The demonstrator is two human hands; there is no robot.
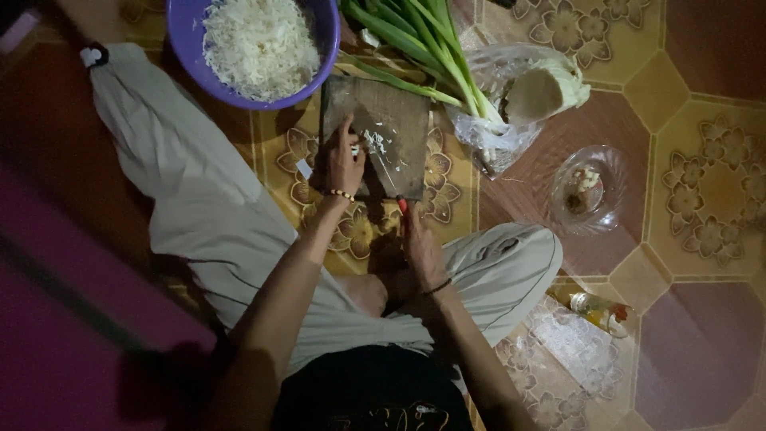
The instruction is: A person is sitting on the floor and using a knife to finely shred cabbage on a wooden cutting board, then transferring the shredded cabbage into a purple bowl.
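Seated cross-legged on a patterned floor, a person in pale trousers leans over a dark wooden board. Left hand rests on the board's left part, fingers curled over small white bits, likely garlic, pinning them down. Right hand sits at the board's near edge, clenched around a red-handled tool, probably a knife; its blade is too dark to make out. Beyond the board stands a purple bowl of shredded white vegetable, touching or nearly touching the board's far corner. Green onions lie to the right of the bowl, their ends on a clear bag holding a cut cabbage. A small glass dish sits well to the right, a bottle near the right knee. Light is dim and the left fingertips lie close to the cutting spot, so a slip could nick them; the board rests on bare floor and might slide.
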